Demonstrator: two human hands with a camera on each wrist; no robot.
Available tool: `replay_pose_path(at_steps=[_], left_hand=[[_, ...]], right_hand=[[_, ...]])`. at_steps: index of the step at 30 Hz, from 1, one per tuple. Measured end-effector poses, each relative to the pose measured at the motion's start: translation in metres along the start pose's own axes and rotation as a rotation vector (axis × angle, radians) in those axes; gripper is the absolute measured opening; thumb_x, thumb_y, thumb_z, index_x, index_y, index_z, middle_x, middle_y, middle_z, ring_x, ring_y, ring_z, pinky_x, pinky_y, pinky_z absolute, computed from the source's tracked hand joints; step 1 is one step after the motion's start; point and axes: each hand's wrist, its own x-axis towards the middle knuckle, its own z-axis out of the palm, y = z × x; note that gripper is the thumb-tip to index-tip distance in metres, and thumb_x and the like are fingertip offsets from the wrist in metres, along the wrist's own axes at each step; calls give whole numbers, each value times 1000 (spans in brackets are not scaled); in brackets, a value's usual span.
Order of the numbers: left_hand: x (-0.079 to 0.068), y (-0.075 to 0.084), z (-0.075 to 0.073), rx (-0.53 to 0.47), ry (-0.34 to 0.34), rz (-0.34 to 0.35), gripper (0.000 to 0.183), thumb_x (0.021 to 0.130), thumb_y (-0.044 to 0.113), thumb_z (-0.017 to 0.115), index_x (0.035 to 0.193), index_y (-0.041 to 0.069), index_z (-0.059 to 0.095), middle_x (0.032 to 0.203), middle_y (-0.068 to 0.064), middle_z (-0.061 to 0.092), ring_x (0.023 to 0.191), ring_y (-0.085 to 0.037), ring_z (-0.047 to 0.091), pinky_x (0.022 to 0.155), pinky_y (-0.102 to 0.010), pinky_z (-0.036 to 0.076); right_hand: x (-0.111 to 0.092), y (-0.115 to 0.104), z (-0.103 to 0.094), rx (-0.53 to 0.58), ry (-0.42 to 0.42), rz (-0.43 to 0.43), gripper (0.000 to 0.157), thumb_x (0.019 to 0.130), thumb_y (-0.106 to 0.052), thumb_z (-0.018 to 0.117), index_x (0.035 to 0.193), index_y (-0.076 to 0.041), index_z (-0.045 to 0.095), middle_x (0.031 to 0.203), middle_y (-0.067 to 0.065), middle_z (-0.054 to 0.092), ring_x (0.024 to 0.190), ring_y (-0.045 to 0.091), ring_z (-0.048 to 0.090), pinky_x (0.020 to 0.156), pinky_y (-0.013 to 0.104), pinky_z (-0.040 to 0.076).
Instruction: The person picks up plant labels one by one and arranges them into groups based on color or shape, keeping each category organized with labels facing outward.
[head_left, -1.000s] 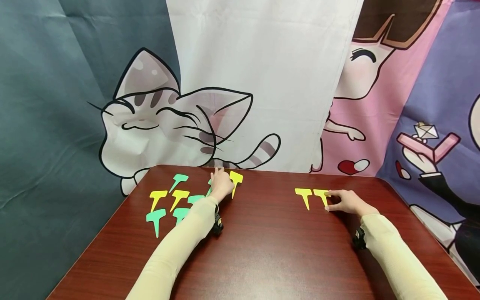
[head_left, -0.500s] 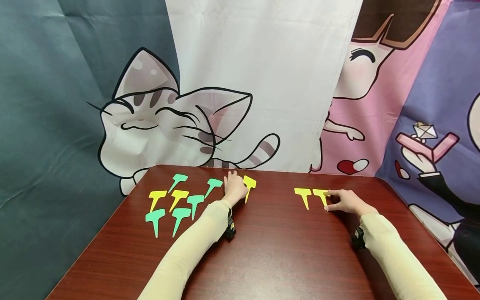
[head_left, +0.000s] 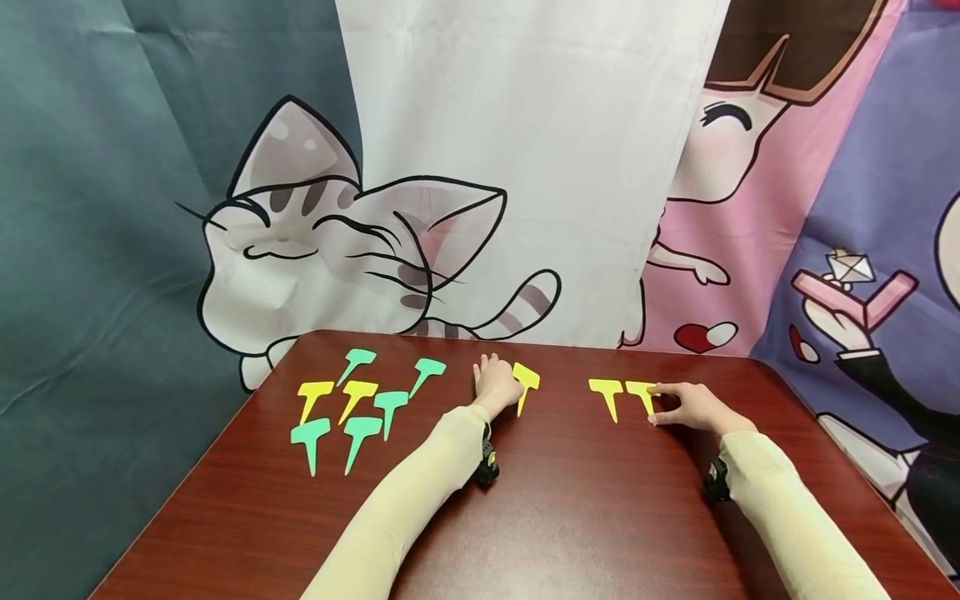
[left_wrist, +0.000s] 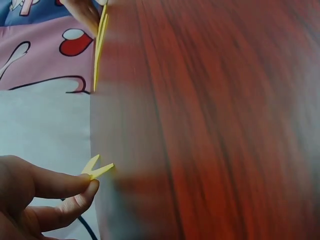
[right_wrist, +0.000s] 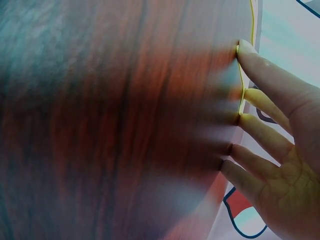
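Note:
My left hand (head_left: 495, 388) pinches a yellow T-shaped plant label (head_left: 527, 377), tilted, near the middle of the table's far side. In the left wrist view, thumb and finger grip this label (left_wrist: 98, 172) with two points of it jutting out. At the right, my right hand (head_left: 692, 405) holds another yellow plant label (head_left: 639, 388) flat on the table, thumb at its tip and fingers at its head. A thin yellow edge of the label (right_wrist: 242, 75) shows between thumb and fingers in the right wrist view. Just left of it lies a second yellow plant label (head_left: 606, 387).
On the left of the brown table (head_left: 570, 508) lie several green plant labels (head_left: 311, 435) and two yellow plant labels (head_left: 316, 392), spaced apart. A printed cartoon cloth (head_left: 540, 167) hangs behind the table's far edge.
My left hand has moved right and slightly nearer with its yellow plant label, uncovering green labels behind it. The right hand has stayed in place on its label.

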Motion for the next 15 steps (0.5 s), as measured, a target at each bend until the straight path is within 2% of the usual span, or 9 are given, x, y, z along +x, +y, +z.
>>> replay_pose_path(at_steps=[7,11,15], left_hand=[[-3,15,9,-54,-19,4,17,80,12,60,92,4,69,148,-19,38,143,-37,22,117,-51,16],[-4,22,14,-61,-28,5,21,81,14,60,98,5,69,149,-19,36,144,-37,20,118,-50,15],[-5,28,19,-60,-29,1,21,81,15,61,98,5,68,150,-19,35,144,-36,21,118,-49,16]], right_hand=[[-1,1,0,-16,26,-17,71,72,-47,77,125,-2,60,119,29,60,110,44,54,93,60,43],[-1,-1,-1,-20,27,-26,69,73,-46,77,125,-2,61,119,28,60,110,45,55,93,59,43],[-2,-4,-2,-17,19,-25,69,74,-45,77,125,-2,60,120,29,60,110,45,54,92,60,43]])
